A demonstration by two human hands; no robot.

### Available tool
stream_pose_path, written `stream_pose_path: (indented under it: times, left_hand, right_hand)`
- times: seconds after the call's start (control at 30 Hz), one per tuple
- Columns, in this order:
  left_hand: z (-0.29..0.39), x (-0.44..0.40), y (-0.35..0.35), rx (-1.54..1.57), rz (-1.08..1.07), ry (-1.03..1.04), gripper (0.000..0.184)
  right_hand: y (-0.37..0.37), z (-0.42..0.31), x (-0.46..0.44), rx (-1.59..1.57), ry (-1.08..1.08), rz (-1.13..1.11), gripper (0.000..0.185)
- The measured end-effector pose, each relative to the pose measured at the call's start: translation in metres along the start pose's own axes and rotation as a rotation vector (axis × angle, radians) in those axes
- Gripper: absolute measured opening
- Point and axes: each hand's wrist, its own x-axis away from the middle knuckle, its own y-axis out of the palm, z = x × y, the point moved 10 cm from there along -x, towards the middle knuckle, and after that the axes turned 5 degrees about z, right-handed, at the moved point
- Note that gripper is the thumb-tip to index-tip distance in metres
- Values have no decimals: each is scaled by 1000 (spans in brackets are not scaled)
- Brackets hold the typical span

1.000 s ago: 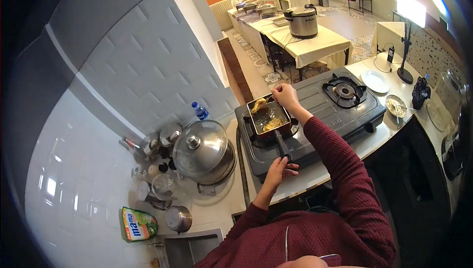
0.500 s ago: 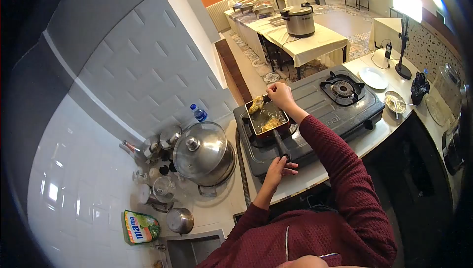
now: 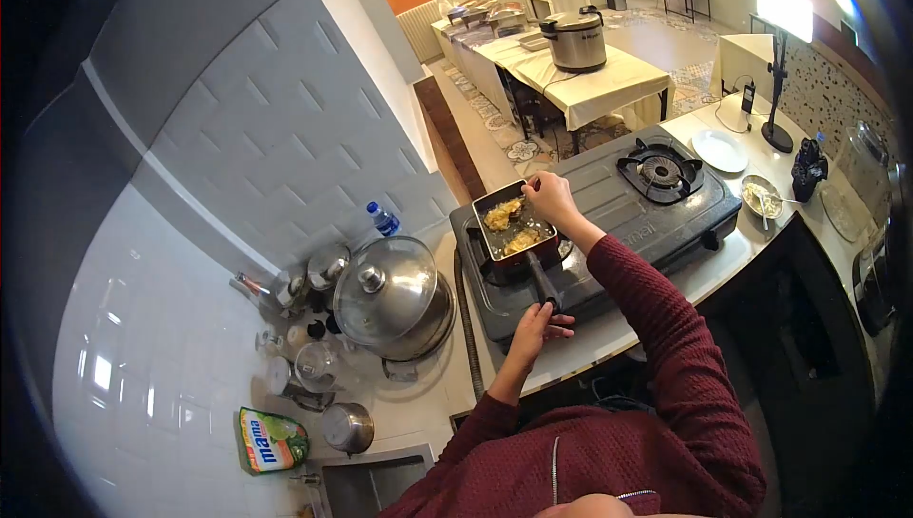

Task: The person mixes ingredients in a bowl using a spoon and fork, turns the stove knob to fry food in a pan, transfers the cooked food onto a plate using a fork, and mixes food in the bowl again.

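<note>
While the left hand [image 3: 534, 326] grasps the tail end of the handle [image 3: 544, 283], thumb on top and a couple of fingers splayed clear, the square pan [image 3: 495, 242] sits over the left-hand burner of the stove [image 3: 594, 175]. Across the pan comes the right hand [image 3: 550, 198], fingertips bunched right by the far corner; whether they pinch a utensil is hard to make out from this high angle, so its hold can't be told.

Two browned food pieces lie in there, the upper one [image 3: 502, 214] near the far rim, the lower one [image 3: 523, 239] toward the handle, and the base around them glistens. That's the danger spot! Should a piece drop or flip hard, hot fat could spit onto those bare fingers. That left grip looks light, too: one firm push at the far side could swivel the pan on its support or tip it. And if the right wrist sinks, skin could meet the hot rim. Leave either piece too long, and its underside might scorch.
</note>
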Motion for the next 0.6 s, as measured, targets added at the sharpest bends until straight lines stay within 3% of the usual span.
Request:
stream_pose_path:
  times: [0.17,0.27,0.4,0.6]
  left_hand:
    - [-2,-3,-2,-7,-8,7,31]
    - [-1,0,0,6,2,5,32]
    - [2,2,-1,-6,7,3,30]
    - [-1,-2,-2,-20,-5,11,28]
  right_hand:
    - [-6,-11,4,33,-117,-88,17]
    - [-37,-31,3,5,-185,31,15]
    - [-28,-32,14,-44,-309,-17,12]
    - [-21,-23,35,-1,-312,-120,15]
